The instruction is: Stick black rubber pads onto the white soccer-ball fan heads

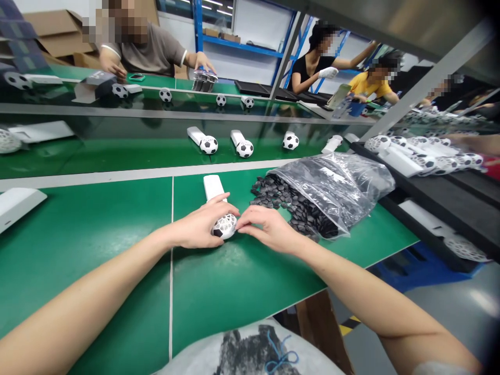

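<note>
Likely light and stiff, the ball [225, 227] suits the left hand's [199, 227] side grip; right hand [271, 227] pinched, contents unclear.

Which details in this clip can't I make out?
- Whether the right hand pinches anything: head view, too small, covered by its fingers.
- Upper far side of the soccer ball: head view, behind the left hand.
- Deeper contents of the plastic bag: head view, glare and creases.
- Rest of the white handle: head view, cut off by left edge.
</note>
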The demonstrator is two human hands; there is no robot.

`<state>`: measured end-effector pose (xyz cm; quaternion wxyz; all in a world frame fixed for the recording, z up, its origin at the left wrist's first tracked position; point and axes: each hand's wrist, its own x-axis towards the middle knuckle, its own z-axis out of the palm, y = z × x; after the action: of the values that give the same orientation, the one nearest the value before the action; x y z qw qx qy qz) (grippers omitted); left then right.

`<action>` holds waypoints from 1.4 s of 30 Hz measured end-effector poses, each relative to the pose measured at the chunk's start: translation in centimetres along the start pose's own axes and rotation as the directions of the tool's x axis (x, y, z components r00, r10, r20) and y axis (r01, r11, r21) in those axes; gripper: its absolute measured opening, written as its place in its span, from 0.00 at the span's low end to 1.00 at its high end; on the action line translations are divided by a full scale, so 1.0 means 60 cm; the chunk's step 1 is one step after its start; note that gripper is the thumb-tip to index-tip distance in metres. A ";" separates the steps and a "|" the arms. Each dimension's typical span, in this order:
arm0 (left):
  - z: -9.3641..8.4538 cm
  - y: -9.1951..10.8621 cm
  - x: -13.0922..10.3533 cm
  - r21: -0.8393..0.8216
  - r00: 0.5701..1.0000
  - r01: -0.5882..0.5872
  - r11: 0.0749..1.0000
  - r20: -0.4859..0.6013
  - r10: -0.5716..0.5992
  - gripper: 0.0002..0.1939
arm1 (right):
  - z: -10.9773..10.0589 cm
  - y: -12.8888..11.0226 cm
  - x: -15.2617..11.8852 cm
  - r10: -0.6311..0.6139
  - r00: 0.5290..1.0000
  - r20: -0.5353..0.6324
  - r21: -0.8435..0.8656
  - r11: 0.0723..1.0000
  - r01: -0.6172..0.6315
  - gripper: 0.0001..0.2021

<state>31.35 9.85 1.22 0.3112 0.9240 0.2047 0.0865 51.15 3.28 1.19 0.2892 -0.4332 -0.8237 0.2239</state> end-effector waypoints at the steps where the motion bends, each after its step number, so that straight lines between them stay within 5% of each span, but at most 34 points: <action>1: -0.001 0.001 0.000 -0.008 1.000 -0.017 1.000 0.006 0.017 0.27 | 0.001 0.000 0.002 -0.004 1.000 0.005 0.010 1.000 0.004 0.03; 11: 0.019 0.002 0.011 -0.075 0.990 0.055 0.996 -0.127 -0.065 0.23 | -0.010 0.003 0.015 0.014 0.991 0.132 0.005 1.000 -0.014 0.02; 17: 0.033 0.009 0.015 -0.040 0.970 0.082 0.996 -0.226 -0.089 0.15 | -0.002 0.009 0.023 0.083 0.994 0.069 0.038 0.996 -0.085 0.05; 25: 0.018 0.011 0.010 -0.030 0.992 0.048 0.998 -0.115 -0.051 0.21 | -0.016 0.049 0.027 0.261 0.965 -0.001 0.110 0.960 -0.259 0.12; 27: 0.001 0.000 0.005 0.019 0.993 0.079 0.997 -0.085 -0.077 0.26 | -0.039 0.071 0.029 0.311 0.944 -0.109 0.010 0.950 -0.312 0.10; 30: -0.025 -0.020 -0.002 0.062 0.945 0.306 0.950 -0.144 -0.295 0.29 | -0.065 0.097 0.027 0.335 0.917 -0.216 -0.248 0.890 -0.383 0.05; 33: -0.039 -0.029 -0.005 -0.017 0.884 0.452 0.892 -0.127 -0.451 0.30 | -0.065 0.104 0.023 0.303 0.947 -0.110 -0.403 0.857 -0.321 0.06; 38: -0.034 -0.011 -0.006 -0.043 0.908 0.412 0.910 -0.064 -0.414 0.29 | -0.042 0.094 0.032 0.256 0.966 0.024 -0.602 0.775 -0.190 0.10; 42: -0.029 0.001 -0.008 -0.047 0.925 0.377 0.925 -0.037 -0.379 0.27 | -0.032 0.077 0.046 0.211 0.965 0.155 -0.780 0.626 -0.012 0.10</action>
<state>30.43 10.54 2.59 0.3352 0.8588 0.3842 0.0499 53.89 8.26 0.52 -0.0366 -0.5364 -0.8390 -0.0837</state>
